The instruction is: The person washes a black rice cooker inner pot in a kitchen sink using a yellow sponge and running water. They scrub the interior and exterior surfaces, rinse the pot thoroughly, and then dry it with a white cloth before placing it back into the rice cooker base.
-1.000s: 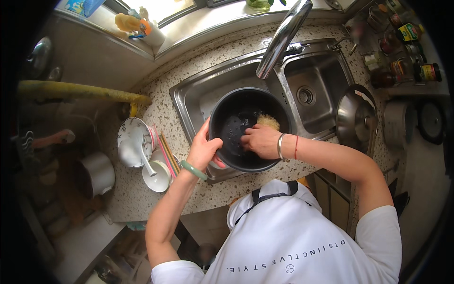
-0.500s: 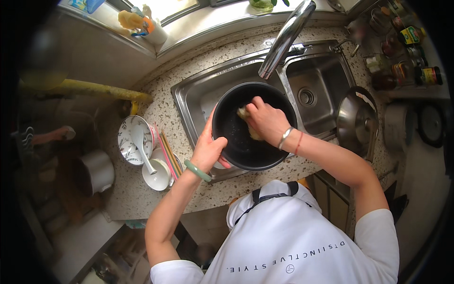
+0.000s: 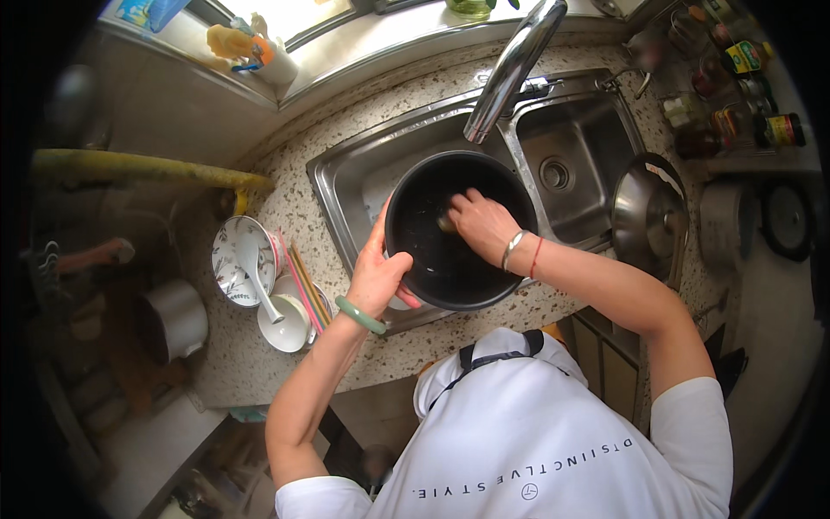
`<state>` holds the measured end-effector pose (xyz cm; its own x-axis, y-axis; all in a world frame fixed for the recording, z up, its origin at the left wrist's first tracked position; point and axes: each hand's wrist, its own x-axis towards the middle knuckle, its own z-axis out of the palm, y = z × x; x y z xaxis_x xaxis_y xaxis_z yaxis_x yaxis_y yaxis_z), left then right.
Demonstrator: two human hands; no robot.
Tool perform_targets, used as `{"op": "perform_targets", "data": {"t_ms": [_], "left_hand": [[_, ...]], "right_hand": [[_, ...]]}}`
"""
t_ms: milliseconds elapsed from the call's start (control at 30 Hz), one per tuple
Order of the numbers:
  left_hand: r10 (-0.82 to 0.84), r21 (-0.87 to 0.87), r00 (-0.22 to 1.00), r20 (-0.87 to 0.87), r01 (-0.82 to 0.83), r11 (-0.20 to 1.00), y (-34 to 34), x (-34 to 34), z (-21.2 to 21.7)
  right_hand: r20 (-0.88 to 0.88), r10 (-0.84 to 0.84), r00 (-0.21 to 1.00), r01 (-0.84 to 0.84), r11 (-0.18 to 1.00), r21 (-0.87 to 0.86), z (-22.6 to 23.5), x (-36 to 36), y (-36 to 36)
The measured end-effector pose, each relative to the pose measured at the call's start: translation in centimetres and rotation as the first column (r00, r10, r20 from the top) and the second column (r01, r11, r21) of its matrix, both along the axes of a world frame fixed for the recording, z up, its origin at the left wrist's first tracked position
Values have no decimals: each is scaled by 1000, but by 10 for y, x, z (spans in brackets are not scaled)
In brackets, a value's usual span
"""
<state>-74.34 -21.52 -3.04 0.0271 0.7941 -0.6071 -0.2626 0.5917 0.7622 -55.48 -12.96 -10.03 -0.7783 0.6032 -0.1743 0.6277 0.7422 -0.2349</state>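
Note:
A round, dark pot [image 3: 415, 275] is held tilted over the left basin of the steel sink [image 3: 367, 195]. My left hand [image 3: 378, 277] grips its left side, thumb over the rim and fingers along the outer wall. Inside the pot, my right hand [image 3: 484, 227] is closed and pressed toward the inner surface. A bit of pale, yellowish cloth [image 3: 445, 222] shows at its fingertips; most of it is hidden beneath the hand. Small wet specks glint on the dark inside.
The chrome faucet [image 3: 510, 78] hangs just beyond the pot. On the left counter are a patterned bowl [image 3: 229, 268] with a white spoon [image 3: 251, 264], a white cup [image 3: 288, 329] and several chopsticks [image 3: 304, 281]. A steel lid [image 3: 644, 212] leans right of the sink; jars [image 3: 778, 130] stand beyond.
My right hand has shifted slightly inside the pot, and less of the cloth shows now. My left hand keeps its hold on the pot's side.

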Motion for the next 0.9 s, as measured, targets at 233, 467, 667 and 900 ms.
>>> {"op": "perform_targets", "data": {"t_ms": [233, 467, 667, 900], "left_hand": [[-47, -69, 999, -10, 46, 997, -2, 2, -12], [-23, -50, 1000, 8, 24, 998, -2, 7, -6], [-15, -66, 1000, 0, 15, 998, -2, 9, -9], [-20, -94, 1000, 4, 21, 995, -3, 2, -10]], "right_hand": [[-182, 184, 966, -216, 960, -177, 0, -12, -24], [74, 255, 964, -261, 961, 89, 4, 0, 2], [-58, 337, 940, -342, 931, -129, 2, 4, -32], [-7, 245, 970, -245, 969, -43, -1, 8, -9]]}}
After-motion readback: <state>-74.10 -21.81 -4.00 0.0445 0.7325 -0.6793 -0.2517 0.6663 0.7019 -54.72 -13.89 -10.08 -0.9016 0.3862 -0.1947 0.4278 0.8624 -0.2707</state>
